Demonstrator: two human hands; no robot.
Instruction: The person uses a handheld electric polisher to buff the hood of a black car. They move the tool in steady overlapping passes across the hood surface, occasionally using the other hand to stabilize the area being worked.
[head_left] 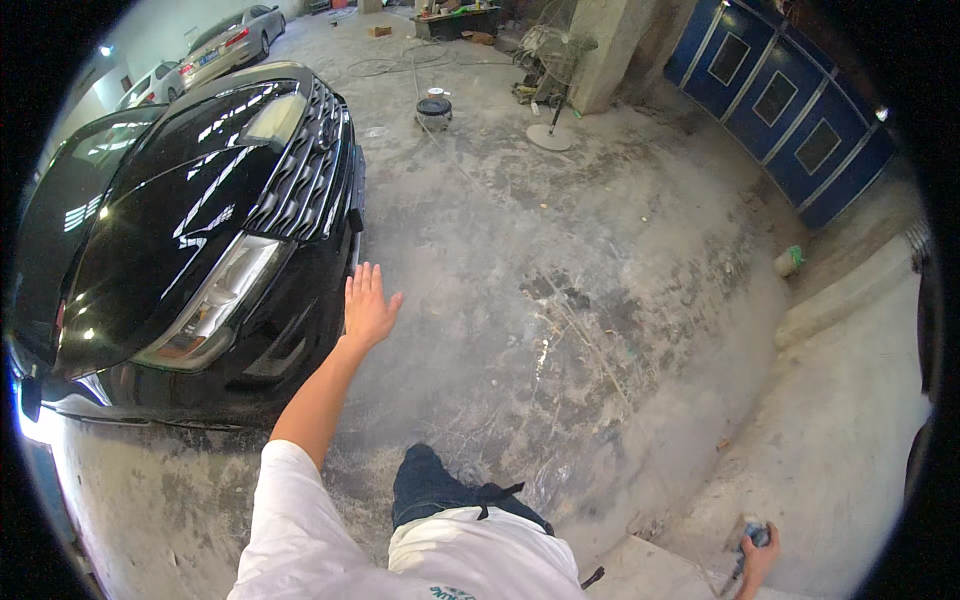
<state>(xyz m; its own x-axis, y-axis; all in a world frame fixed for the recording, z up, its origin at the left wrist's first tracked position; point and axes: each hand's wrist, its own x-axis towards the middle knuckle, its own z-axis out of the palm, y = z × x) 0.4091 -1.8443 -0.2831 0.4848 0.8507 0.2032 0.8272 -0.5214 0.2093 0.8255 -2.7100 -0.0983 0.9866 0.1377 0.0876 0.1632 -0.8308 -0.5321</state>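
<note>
Grey-blue object (757,536), too small to identify, is well to the right of the black car (170,230), with the right hand (763,555) curled around it. The left hand (370,310), open and empty, is beside this car's front; whether they touch, I cannot tell.

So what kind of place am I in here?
Probably a car workshop: a black car stands on a stained floor, with a silver car and a cluttered bench further back.
</note>
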